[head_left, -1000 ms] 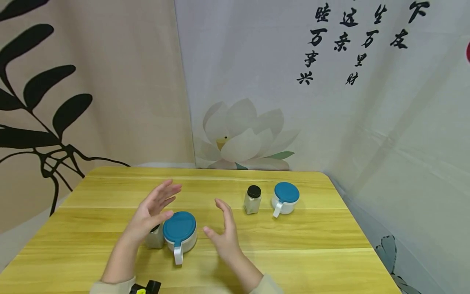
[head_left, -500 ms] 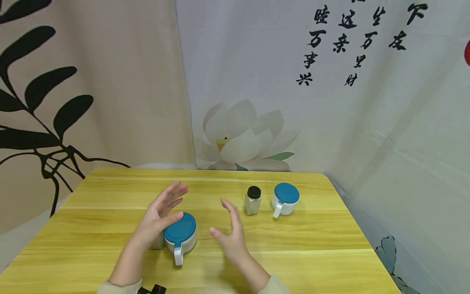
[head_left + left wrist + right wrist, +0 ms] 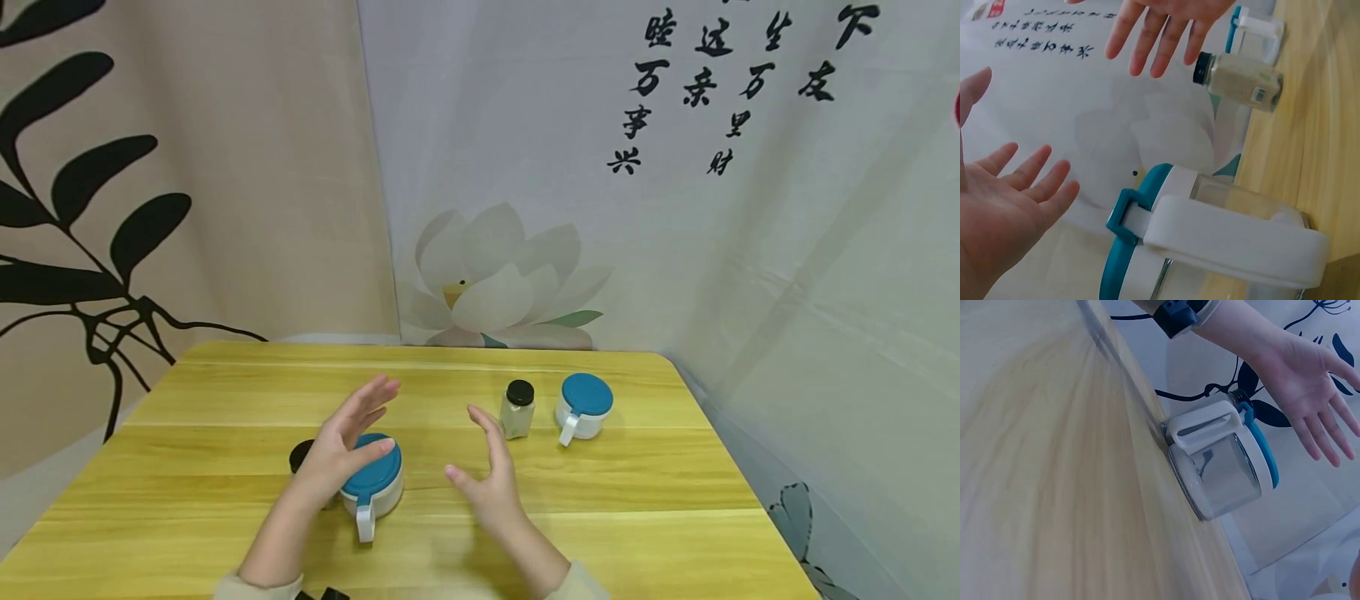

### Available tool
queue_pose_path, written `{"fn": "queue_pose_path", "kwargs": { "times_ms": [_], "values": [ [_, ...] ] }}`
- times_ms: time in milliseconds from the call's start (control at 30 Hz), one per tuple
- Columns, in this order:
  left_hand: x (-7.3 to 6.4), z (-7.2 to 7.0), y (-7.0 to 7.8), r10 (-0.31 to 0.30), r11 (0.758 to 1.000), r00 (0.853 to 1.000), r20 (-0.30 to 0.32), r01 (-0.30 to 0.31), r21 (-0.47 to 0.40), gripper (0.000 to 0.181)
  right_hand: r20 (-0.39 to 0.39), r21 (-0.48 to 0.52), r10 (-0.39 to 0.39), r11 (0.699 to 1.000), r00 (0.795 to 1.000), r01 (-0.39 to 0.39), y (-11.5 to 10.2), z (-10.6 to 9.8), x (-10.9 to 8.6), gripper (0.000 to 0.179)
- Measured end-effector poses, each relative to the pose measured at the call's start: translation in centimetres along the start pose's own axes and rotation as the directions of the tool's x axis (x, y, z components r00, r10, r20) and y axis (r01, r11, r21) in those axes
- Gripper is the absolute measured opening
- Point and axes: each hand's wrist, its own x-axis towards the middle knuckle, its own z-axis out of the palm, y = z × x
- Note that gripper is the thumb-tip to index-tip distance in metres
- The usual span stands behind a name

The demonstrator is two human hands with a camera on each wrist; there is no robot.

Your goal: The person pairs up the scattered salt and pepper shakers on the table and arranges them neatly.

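My left hand (image 3: 347, 454) hovers over the near jar (image 3: 381, 498), fingers extended and thumb overlapping its blue lid in the head view. This jar is see-through, with a white collar and handle (image 3: 1235, 244) that faces me. Right of it, my right hand (image 3: 491, 492) is raised with nothing in it, thumb and fingers spread, palm toward the left hand. A small bottle with a black cap (image 3: 301, 454) stands just left of the near jar, mostly hidden by my left hand. In the right wrist view, the near jar (image 3: 1225, 465) stands upright below the left hand (image 3: 1310, 387).
Farther back on the right stand a second black-capped bottle (image 3: 517, 414), pale inside, and a second blue-lidded jar (image 3: 586, 402) beside it. Everything stands on a yellow wood-grain table (image 3: 660, 517). A printed cloth (image 3: 517, 150) hangs behind the table's back edge.
Both hands have drifted right, still spread apart. My left hand now covers more of the near jar's lid, and the near bottle's cap shows again left of the wrist. Jars and bottles stay put.
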Motion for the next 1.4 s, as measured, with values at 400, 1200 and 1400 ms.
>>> {"fn": "queue_pose_path", "kwargs": {
  "times_ms": [400,1200,1400],
  "values": [
    [0.2,1.4,-0.1,0.024,0.999,0.999,0.022,-0.025,0.030,0.073,-0.023,-0.023,-0.040,0.999,0.999,0.040,0.3,-2.5,0.2,0.074],
    [0.2,4.2,-0.4,0.019,0.997,0.998,0.061,-0.024,0.069,0.072,-0.055,-0.086,0.025,0.996,0.998,-0.029,-0.7,-6.6,0.0,0.076],
    [0.2,4.7,-0.5,0.016,0.997,0.999,0.048,-0.019,0.079,0.070,-0.076,-0.107,0.023,0.994,0.997,-0.031,-3.6,-6.9,0.2,0.071]
  ]
}}
